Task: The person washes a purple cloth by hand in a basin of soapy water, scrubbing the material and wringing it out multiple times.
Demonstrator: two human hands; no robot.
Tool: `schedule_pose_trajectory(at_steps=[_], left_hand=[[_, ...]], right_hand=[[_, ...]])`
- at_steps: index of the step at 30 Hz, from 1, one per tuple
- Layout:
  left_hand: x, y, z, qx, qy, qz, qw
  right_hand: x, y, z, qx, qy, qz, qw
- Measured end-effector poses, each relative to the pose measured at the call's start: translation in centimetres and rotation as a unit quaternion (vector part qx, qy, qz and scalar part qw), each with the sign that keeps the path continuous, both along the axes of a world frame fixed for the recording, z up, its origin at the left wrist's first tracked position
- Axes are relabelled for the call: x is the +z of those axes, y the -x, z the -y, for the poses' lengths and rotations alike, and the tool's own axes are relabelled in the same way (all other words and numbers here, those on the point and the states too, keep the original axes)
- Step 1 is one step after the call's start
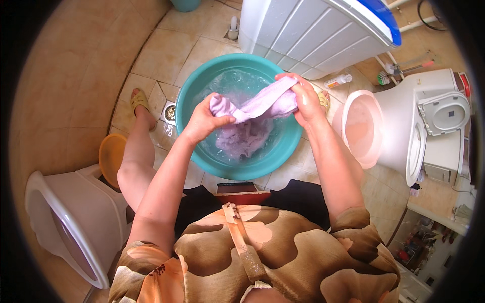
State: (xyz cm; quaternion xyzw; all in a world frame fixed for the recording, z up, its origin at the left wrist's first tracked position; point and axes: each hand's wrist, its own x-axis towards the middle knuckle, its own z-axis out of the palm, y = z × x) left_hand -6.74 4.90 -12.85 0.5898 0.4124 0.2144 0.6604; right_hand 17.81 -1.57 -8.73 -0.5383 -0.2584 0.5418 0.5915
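Note:
A wet lilac cloth garment [271, 97] is stretched between my two hands above a round teal plastic basin [242, 172]. My left hand [206, 119] grips one bunched end, thumb on top. The other end, a flat band, is held by my right hand [303, 96] near the basin's right rim. Below the hands, more of the lilac fabric [244, 140] hangs or lies in sudsy water; whether it is all one piece cannot be told.
A white washing machine [310, 34] with a blue edge stands beyond the basin. To the right are a plastic bottle [337, 81], a pink basin [362, 128] and a toilet [398, 106]. At left are a floor drain [170, 112], an orange basin [113, 159] and a white plastic chair [83, 212].

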Motion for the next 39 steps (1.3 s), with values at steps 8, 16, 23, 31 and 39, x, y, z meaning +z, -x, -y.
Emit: schedule_pose_trajectory(at_steps=[8,16,23,31,39], left_hand=[[8.7,0.1,1.1,0.143,-0.128,0.289,0.938],[8.1,-6.4,3.9,0.080,0.214,0.532,0.815],[4.1,-5.2,5.6,0.011,-0.048,0.299,0.953],[3.9,-5.1,5.4,0.156,0.028,0.241,0.958],[4.7,-3.9,4.6,0.172,0.119,0.312,0.927]], right_hand=[[6.5,1.7,2.0,-0.025,-0.013,-0.150,0.988],[7.5,6.4,0.3,-0.036,0.015,-0.267,0.963],[3.1,6.5,0.8,-0.013,0.069,-0.290,0.954],[5.3,6.2,0.1,0.083,0.032,0.031,0.996],[4.3,4.7,4.0,0.062,-0.016,0.210,0.976]])
